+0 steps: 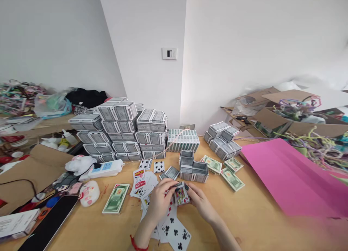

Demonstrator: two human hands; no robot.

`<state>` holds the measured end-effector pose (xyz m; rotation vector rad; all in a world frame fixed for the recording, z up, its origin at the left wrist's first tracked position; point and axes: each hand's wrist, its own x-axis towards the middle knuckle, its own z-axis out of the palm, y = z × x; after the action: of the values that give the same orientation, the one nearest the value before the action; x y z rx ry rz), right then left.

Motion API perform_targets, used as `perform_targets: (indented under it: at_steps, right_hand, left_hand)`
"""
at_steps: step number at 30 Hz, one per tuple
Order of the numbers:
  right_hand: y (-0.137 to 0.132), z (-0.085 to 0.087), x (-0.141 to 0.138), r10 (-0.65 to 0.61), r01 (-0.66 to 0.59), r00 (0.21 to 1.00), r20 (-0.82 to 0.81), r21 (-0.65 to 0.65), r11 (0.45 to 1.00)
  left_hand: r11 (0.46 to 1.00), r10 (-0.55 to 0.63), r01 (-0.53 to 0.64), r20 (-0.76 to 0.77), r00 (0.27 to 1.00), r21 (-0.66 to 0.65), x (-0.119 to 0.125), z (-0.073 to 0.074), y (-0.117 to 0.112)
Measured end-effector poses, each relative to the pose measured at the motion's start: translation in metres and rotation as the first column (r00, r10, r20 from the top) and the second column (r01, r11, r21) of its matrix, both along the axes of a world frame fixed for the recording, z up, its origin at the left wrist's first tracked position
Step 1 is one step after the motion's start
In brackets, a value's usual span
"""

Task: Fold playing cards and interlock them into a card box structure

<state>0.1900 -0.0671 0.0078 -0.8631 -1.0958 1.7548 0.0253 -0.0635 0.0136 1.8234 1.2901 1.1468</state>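
Observation:
Between my hands is a small block of folded playing cards (182, 198), a picture card facing me. My left hand (161, 197) closes on its left side, and my right hand (200, 201) grips its right side with dark-nailed fingers. Under my left hand spread loose playing cards (176, 232), a five of clubs nearest me. Just beyond my fingers sits an L-shaped folded-card structure (194, 170), with a small folded-card piece (172, 172) to its left. A red-and-white poker card (139, 179) lies on the loose pile.
Tall stacks of folded-card blocks (119, 127) stand at the back left, beside a row of card boxes (183, 140). Green card packs (116, 198) lie left and right. A power strip (106, 168), a phone (49, 223) and a pink sheet (293, 178) flank the work area.

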Motion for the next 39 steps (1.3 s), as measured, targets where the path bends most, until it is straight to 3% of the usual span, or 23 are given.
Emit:
perform_targets:
  at_steps: [5,14,18,22,27,31,35,39]
  right_hand:
    - [-0.004,0.002,-0.011,0.050,-0.097,0.967,-0.249,-0.179,0.979]
    - [0.002,-0.005,-0.008,0.057,-0.144,0.963,-0.262,-0.327,0.934]
    - [0.007,-0.012,-0.006,-0.076,-0.052,0.958,-0.275,-0.428,0.902]
    - [0.011,-0.014,-0.002,-0.127,-0.063,0.939,-0.320,-0.522,0.850]
    - [0.010,-0.007,0.001,-0.131,-0.035,0.931,-0.340,-0.442,0.896]
    - [0.004,0.000,-0.003,-0.139,0.030,0.949,-0.283,-0.356,0.934]
    - [0.001,0.003,-0.006,-0.129,0.059,0.966,-0.224,-0.297,0.953]
    - [0.003,0.000,-0.007,-0.146,0.106,0.975,-0.166,-0.231,0.967]
  left_hand:
    - [0.995,0.083,-0.087,0.090,0.992,0.041,0.006,-0.002,-0.003]
    - [0.912,0.138,-0.116,-0.027,0.990,0.393,0.011,-0.002,-0.008]
    - [0.927,0.080,-0.066,-0.022,0.997,0.368,0.014,-0.003,-0.009]
    - [0.946,0.043,-0.057,0.051,0.998,0.320,0.016,0.000,-0.011]
    - [0.962,0.157,-0.160,0.035,0.987,0.220,0.014,0.004,-0.016]
    - [0.977,0.055,-0.020,-0.159,0.986,0.214,0.012,-0.002,-0.016]
    - [0.956,-0.043,0.130,-0.310,0.950,0.264,0.012,-0.006,-0.013]
    - [0.957,-0.040,0.128,-0.320,0.947,0.259,0.014,-0.005,-0.012]
